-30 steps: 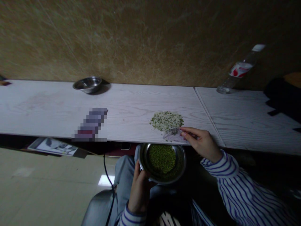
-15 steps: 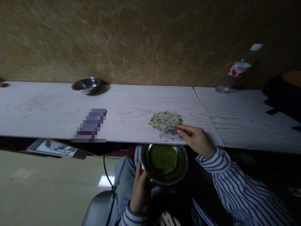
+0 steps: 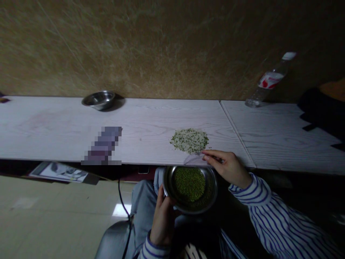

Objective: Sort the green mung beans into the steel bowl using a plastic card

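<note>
My left hand is closed round the near left rim of a steel bowl that I hold just under the table's front edge; green beans fill its middle. My right hand pinches a small clear plastic piece flat on the table at its front edge, right above the bowl. A little behind the plastic lies a heap of mixed green and white grains on the white wooden table.
An empty steel bowl stands at the back left by the wall. A blurred flat object lies left of the heap. A plastic bottle leans at the back right, beside dark cloth. Papers lie under the table's left.
My right hand has drawn the plastic piece from the heap's edge back toward the table's front edge, above the bowl. The bowl has shifted slightly right.
</note>
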A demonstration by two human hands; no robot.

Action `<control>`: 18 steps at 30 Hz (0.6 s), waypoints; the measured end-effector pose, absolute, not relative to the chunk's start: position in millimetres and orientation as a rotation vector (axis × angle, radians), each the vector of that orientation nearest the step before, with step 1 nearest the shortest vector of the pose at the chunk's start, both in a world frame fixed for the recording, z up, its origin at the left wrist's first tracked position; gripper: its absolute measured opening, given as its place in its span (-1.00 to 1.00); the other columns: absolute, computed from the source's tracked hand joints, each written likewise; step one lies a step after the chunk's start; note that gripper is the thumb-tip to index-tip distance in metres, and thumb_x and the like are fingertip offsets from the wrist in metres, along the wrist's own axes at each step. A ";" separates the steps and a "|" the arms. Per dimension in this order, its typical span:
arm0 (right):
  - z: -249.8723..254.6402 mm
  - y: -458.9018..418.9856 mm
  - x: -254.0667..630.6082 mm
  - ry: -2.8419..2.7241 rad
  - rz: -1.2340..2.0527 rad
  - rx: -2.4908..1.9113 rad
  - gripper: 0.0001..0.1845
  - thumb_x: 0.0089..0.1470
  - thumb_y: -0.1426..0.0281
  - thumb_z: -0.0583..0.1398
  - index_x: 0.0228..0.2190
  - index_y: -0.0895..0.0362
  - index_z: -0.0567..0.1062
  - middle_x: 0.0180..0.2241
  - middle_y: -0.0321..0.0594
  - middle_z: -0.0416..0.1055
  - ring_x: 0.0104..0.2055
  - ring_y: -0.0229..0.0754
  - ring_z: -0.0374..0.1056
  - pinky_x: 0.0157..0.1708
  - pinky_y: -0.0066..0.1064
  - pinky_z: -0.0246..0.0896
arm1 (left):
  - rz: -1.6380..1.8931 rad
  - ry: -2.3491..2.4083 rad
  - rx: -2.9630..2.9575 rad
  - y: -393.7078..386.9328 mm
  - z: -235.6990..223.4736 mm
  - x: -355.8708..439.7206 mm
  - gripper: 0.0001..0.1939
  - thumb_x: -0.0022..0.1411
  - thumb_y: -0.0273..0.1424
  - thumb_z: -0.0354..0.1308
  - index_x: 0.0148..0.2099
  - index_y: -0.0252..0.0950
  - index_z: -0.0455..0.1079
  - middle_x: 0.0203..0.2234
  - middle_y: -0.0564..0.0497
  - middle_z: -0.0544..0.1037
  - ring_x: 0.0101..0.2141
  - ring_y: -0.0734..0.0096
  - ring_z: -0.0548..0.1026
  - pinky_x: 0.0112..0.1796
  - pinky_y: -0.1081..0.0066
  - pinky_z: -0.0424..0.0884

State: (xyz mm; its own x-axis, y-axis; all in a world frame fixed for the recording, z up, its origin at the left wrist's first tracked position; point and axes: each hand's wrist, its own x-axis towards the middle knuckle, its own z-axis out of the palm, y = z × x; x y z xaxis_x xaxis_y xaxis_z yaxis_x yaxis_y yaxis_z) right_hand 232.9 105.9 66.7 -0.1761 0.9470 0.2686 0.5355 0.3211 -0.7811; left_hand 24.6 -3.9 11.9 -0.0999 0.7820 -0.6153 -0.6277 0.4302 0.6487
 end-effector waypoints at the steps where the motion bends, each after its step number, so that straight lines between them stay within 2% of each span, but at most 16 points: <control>1: 65.6 106.6 237.8 -1.803 0.669 -1.324 -0.73 0.12 0.32 0.24 -0.17 0.07 0.68 -0.24 -0.16 0.67 -0.23 -0.07 0.61 -0.15 -0.27 0.54 | 1.197 1.180 0.159 -3.9 11.4 24.4 -0.34 0.02 -0.42 0.20 0.22 -0.08 0.28 -0.13 -0.05 0.52 -0.24 0.21 0.45 -0.39 0.35 0.41; 5: 64.4 117.0 255.3 -1.749 0.634 -1.352 -0.73 0.10 0.30 0.25 -0.18 0.09 0.68 -0.22 -0.15 0.67 -0.20 -0.05 0.60 -0.13 -0.24 0.54 | 1.195 1.167 0.167 -3.4 10.3 25.5 -0.33 0.02 -0.43 0.20 0.23 -0.10 0.29 -0.18 -0.04 0.54 -0.28 0.25 0.45 -0.37 0.38 0.40; 9: 67.2 133.3 256.5 -1.813 0.618 -1.333 -0.76 0.10 0.34 0.25 -0.21 0.05 0.69 -0.20 -0.18 0.66 -0.13 -0.04 0.59 -0.06 -0.20 0.51 | 1.183 1.147 0.165 -3.3 10.5 30.3 -0.22 0.00 -0.43 0.20 0.31 -0.10 0.21 -0.23 -0.01 0.54 -0.32 0.29 0.46 -0.33 0.36 0.42; 14: 67.7 156.2 247.5 -1.854 0.665 -1.287 -0.75 0.10 0.39 0.24 -0.20 0.05 0.68 -0.18 -0.19 0.66 -0.11 -0.08 0.58 -0.06 -0.23 0.49 | 1.144 1.162 0.174 -3.9 9.2 34.2 -0.16 0.04 -0.40 0.20 0.38 -0.13 0.09 -0.15 -0.07 0.54 -0.26 0.24 0.47 -0.40 0.40 0.39; 18: 64.9 174.8 243.3 -1.859 0.705 -1.246 -0.75 0.11 0.43 0.24 -0.19 0.06 0.67 -0.17 -0.20 0.66 -0.10 -0.11 0.57 -0.02 -0.21 0.46 | 1.139 1.150 0.150 -3.0 6.0 34.8 -0.18 0.06 -0.39 0.20 0.38 -0.11 0.11 -0.18 -0.06 0.55 -0.31 0.27 0.46 -0.33 0.36 0.43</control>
State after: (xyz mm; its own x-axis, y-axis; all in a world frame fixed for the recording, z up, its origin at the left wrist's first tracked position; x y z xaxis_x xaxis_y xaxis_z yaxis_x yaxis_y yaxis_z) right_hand 243.3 174.8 64.9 -0.2212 0.9298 0.2942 0.5007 0.3672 -0.7839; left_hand 34.8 -3.0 6.0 -0.0455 0.7684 -0.6383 -0.6311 0.4732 0.6147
